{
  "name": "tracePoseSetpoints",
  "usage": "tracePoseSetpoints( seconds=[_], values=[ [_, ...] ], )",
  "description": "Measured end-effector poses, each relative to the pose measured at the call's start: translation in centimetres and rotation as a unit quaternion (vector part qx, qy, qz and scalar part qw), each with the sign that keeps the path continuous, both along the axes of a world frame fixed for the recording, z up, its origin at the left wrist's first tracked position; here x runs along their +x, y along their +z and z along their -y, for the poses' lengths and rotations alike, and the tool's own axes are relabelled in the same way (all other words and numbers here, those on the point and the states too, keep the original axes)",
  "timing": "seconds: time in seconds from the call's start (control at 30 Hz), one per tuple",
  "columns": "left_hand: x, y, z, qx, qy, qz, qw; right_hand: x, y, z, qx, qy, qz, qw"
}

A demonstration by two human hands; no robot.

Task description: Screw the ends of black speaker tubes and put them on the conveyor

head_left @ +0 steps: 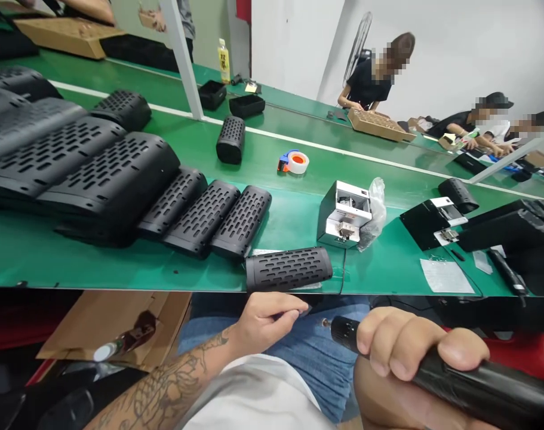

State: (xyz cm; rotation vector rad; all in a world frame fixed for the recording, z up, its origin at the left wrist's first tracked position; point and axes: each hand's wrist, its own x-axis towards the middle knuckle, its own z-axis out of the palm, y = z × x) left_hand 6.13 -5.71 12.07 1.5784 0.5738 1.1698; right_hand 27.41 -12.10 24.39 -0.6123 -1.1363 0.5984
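My right hand [415, 346] is wrapped round a black electric screwdriver [437, 367] held low over my lap, its tip pointing left. My left hand [265, 322] is closed in a pinch just below the table edge, fingertips close to the screwdriver's tip; what it pinches is too small to make out. A black perforated speaker shell [288, 269] lies on its side on the green table [298, 215], right above my left hand.
Several more perforated black shells [119, 179] lie in a row at the left. A small grey screw feeder [344, 214], a tape dispenser [294, 162] and black boxes [433, 221] stand on the table. Other people work at the far bench.
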Motion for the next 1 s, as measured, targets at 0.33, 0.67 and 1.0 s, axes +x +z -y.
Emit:
tracePoseSetpoints(
  seconds=[0.33,0.67,1.0],
  values=[
    [0.9,0.8,0.5,-0.45,-0.101,0.228,0.858,-1.5,-2.3,2.1,0.024,0.022,0.05,0.998],
    [0.4,2.6,1.4,-0.517,-0.146,0.282,0.795,-3.9,-1.9,0.0,0.104,0.047,0.066,0.991],
    [0.4,2.7,1.7,-0.512,-0.165,0.297,0.789,-3.7,-2.2,2.4,0.029,0.023,0.095,0.995]
  ],
)
